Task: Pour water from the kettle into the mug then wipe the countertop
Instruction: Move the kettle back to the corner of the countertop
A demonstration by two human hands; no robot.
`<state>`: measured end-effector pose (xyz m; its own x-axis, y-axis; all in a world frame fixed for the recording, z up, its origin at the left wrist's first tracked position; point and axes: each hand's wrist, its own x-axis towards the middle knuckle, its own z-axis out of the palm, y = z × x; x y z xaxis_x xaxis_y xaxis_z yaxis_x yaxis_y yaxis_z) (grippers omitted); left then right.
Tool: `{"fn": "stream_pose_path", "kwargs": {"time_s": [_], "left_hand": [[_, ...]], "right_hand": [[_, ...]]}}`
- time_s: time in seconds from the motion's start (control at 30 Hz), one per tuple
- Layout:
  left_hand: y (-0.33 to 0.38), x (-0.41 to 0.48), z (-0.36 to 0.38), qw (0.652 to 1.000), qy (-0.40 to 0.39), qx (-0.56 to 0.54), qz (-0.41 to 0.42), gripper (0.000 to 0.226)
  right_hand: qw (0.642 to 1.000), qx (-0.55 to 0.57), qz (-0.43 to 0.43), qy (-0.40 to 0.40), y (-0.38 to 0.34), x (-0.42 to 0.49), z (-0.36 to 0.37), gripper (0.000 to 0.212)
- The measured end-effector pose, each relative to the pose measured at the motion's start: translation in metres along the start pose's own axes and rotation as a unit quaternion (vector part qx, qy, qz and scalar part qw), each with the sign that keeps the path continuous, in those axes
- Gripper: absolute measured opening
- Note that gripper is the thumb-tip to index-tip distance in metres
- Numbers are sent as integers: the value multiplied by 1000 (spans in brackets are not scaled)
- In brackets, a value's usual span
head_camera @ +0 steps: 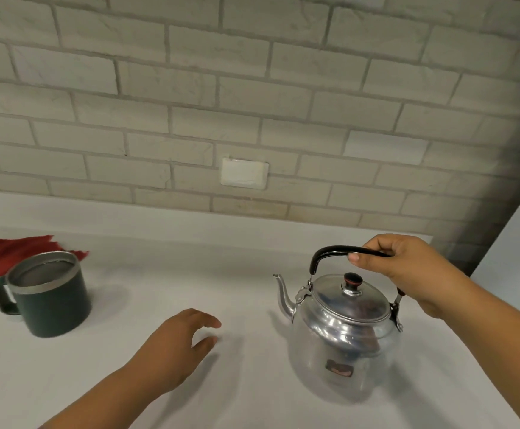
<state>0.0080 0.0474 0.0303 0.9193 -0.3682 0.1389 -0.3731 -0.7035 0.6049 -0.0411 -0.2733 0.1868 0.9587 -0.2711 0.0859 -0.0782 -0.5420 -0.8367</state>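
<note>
The kettle (342,332) stood on the surface (246,382), well apart from the mug (48,295); its black handle (333,252) was held in the right hand (407,267) grip. The left hand (175,345) hovered loosely spread, holding nothing. Spillage was judged likely if the swinging handle let the body tip, or the lid slipped during pouring.

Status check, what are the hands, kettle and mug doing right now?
Right hand gripping kettle handle, kettle on countertop. Left hand open, empty. Mug upright far left, path clear.
</note>
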Motion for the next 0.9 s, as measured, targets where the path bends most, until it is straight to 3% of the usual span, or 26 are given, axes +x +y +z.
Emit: {"fn": "stream_pose_path", "kwargs": {"time_s": [0.23,0.37,0.5,0.6,0.9], "left_hand": [[40,38,54,995,-41,82,28,33],[49,62,67,988,-45,151,0,56],[50,79,76,973,-128,188,-49,79],[49,85,78,966,-160,197,-52,79],[45,88,79,970,-136,200,-40,81]], "right_hand": [[999,4,17,36,53,35,-57,24],[998,7,16,66,80,64,-80,29],[994,2,22,110,105,95,-93,42],[990,-16,16,141,119,118,-93,45],[978,-74,39,190,154,179,-103,51]]}}
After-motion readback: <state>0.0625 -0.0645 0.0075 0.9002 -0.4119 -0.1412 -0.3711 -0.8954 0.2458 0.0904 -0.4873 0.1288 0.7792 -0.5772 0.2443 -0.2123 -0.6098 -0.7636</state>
